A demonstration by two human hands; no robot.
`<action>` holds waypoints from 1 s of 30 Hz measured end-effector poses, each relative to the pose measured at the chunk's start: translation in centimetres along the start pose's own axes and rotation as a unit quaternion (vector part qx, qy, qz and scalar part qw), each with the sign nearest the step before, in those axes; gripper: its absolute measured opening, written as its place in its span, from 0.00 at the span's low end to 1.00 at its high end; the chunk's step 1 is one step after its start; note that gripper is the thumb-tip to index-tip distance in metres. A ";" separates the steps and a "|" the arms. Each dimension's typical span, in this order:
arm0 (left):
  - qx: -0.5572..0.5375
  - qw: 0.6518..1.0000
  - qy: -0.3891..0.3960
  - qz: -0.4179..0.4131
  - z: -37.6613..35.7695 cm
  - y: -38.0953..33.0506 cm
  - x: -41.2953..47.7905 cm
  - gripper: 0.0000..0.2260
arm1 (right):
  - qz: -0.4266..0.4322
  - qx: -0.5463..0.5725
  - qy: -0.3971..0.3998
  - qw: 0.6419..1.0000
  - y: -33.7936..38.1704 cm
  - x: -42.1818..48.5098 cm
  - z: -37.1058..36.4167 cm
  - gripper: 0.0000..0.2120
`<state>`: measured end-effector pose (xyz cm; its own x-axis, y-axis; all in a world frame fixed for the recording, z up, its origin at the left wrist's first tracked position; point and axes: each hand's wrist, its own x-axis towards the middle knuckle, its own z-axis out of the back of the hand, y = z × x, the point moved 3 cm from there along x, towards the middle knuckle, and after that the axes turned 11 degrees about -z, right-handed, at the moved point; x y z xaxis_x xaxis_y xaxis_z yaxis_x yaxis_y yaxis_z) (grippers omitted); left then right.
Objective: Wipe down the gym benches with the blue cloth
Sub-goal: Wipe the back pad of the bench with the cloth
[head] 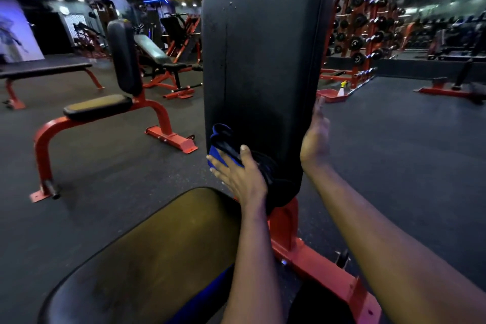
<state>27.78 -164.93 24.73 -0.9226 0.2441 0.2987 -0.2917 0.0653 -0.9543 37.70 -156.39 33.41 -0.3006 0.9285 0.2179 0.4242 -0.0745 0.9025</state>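
I have the blue cloth (220, 145) bunched under my left hand (238, 175), low on the upright back pad (263, 60) of the nearest bench, at about 7 o'clock on the pad's face. The left hand's fingers are spread and nearly straight, with the thumb pointing up. It presses the cloth flat against the vinyl and does not clutch it. My right hand (315, 139) is flat too, fingers straight and together, laid along the pad's right edge at about 4 o'clock. It holds nothing and appears to brace the pad, though I cannot be sure it is touching.

To do this step well, I would spread the cloth out, since a wad cleans only a narrow strip. I would then sweep in overlapping passes from 12 o'clock down to 6, pressing evenly with the palm. The vertical seam and the specks near the pad's upper left look worth extra attention, as do the rolled edges. The right hand should give counter-pressure so the pad does not rock on its red frame (315, 265).

The cloth lies directly under my left palm, with its folds sticking out toward 10 o'clock beyond the fingers. It is well apart from the right hand, across the width of the pad. The seat pad (157, 258) lies below at 6 o'clock, and I judge it comes next.
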 end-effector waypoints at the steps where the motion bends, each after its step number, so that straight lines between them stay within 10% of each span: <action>1: -0.002 1.000 -0.002 0.000 0.3 0.1 0.9 0.31 | 0.000 0.006 0.015 1.000 0.2 -0.3 0.0 0.26; 21: -0.100 0.995 -0.027 -0.001 2.4 2.5 7.1 0.37 | 0.024 0.002 -0.014 1.000 1.6 -2.2 0.0 0.32; 30: -0.132 0.971 0.104 -0.170 3.0 3.0 0.8 0.36 | 0.020 -0.045 0.005 0.999 0.0 -0.6 0.2 0.26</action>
<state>25.44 -167.42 22.17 -0.7060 0.3533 0.6138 -0.4692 0.4158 -0.7791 38.06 -156.86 33.17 -0.2933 0.9206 0.2579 0.3569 -0.1448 0.9228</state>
